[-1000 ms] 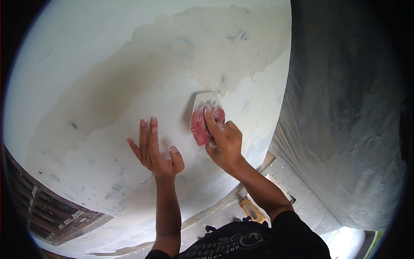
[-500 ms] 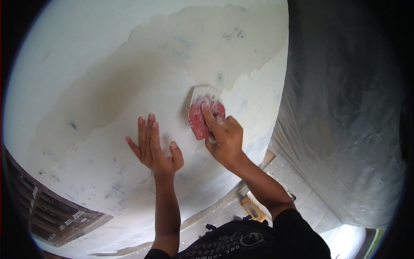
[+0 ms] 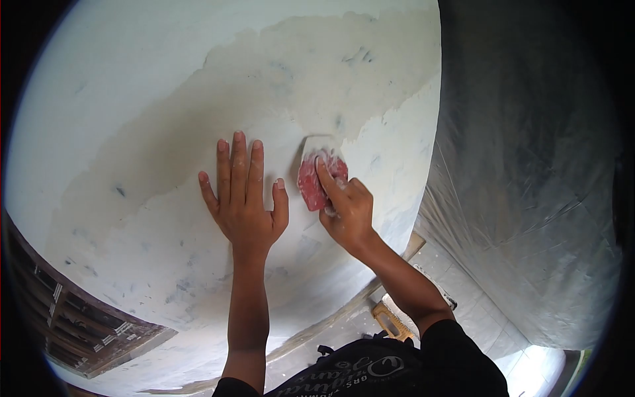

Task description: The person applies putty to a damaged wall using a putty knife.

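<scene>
The right hand (image 3: 347,212) grips a red plastic scraper (image 3: 315,177) flat against the puttied wall (image 3: 165,99), just right of the left hand (image 3: 245,198), which lies open, palm to the wall. The scraper looks light, thin and springy, probably putty-slick, and is best pinched at its near edge.

just one head-worn fisheye cam, looking forward and down, close up on the wall (image 3: 165,86) and both forearms

Wall (image 3: 165,99) fills 9 to 1 o'clock: white, with a broad tan, uneven patch and grey specks. Plastic sheeting (image 3: 529,198) hangs at 3 o'clock, dim. Wooden slats (image 3: 73,324) at 8 o'clock. Tiled floor (image 3: 493,334) at 5 o'clock, daylight on it.
</scene>
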Tool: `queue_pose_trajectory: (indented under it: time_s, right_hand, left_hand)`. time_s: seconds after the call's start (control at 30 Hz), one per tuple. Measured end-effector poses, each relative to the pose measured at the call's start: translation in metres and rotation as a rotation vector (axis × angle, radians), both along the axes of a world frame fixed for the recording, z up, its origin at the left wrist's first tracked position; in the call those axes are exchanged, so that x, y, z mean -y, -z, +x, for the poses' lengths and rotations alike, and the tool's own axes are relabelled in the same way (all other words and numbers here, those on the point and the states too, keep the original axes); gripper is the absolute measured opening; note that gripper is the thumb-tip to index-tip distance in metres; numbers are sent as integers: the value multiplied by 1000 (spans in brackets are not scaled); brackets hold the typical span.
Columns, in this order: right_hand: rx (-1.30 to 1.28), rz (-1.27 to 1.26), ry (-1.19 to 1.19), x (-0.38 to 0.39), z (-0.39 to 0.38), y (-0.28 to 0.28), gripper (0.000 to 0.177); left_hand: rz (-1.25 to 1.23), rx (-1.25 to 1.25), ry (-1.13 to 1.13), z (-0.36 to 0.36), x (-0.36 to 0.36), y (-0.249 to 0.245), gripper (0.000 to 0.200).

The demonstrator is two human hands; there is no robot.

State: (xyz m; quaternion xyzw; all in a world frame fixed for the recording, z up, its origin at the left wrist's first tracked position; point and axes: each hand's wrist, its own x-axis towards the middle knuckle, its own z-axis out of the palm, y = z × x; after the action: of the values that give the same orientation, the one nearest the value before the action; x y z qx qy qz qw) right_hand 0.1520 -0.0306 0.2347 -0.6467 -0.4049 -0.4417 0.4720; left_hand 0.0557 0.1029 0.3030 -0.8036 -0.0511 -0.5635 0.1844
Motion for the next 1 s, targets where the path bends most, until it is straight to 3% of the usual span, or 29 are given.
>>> queue_pose_trajectory:
  time_s: [0.1, 0.2, 0.33, 0.4, 0.5, 0.63, 0.73, 0.93, 1.0]
  right_hand:
    - [93, 130, 69, 5, 20, -45, 79]
    - [128, 75, 103, -7, 38, -71, 77]
    - [111, -15, 106, -15, 16, -39, 73]
    - [60, -54, 38, -15, 2, -5, 76]
    - [18, -39, 20, 1, -2, 0, 81]
    - [88, 178, 83, 8, 27, -54, 81]
    - [93, 93, 130, -8, 41, -74, 80]
    - [9, -33, 37, -12, 1, 0, 82]
    - [-33, -55, 3, -4, -3, 2, 80]
  left_hand:
    - [4, -6, -23, 1, 1, 0, 52]
    - [17, -14, -20, 1, 2, 0, 52]
    - [14, -10, -7, 1, 1, 0, 53]
    - [18, -15, -12, 0, 1, 0, 53]
    - [12, -17, -23, 1, 2, -1, 52]
    - [33, -17, -7, 5, 6, -18, 52]
    - [60, -24, 0, 8, 8, -28, 51]
    - [78, -34, -3, 9, 4, -25, 52]
    - [93, -28, -6, 10, 5, -25, 52]
